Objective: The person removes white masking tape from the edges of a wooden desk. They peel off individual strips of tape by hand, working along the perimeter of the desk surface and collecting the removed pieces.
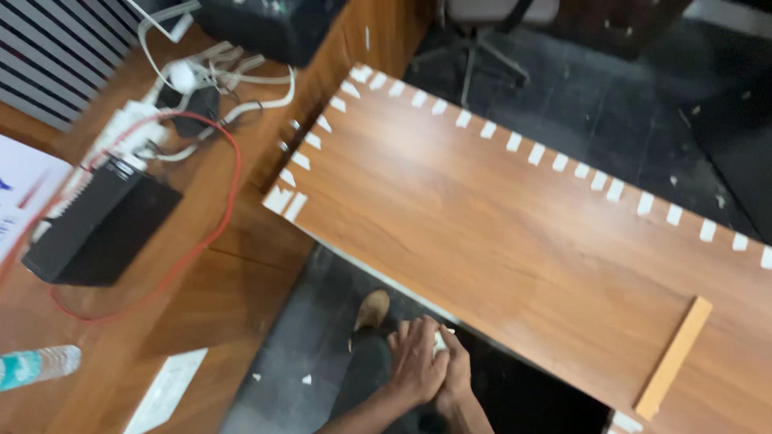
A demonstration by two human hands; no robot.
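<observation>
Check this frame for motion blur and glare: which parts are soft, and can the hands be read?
Head view: motion blur throughout, worst on the bottle and cables at left; tape strips along the wooden panel smear slightly; no glare; left hand and right hand are dim, meeting at the panel's edge, grip unclear.

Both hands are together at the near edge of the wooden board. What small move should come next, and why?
Probably lift what the hands pinch, a small white piece, up to the board's near edge. White tape strips line the far edge and left end, while the near edge shows almost none. Which hand holds the piece cannot be told.
</observation>
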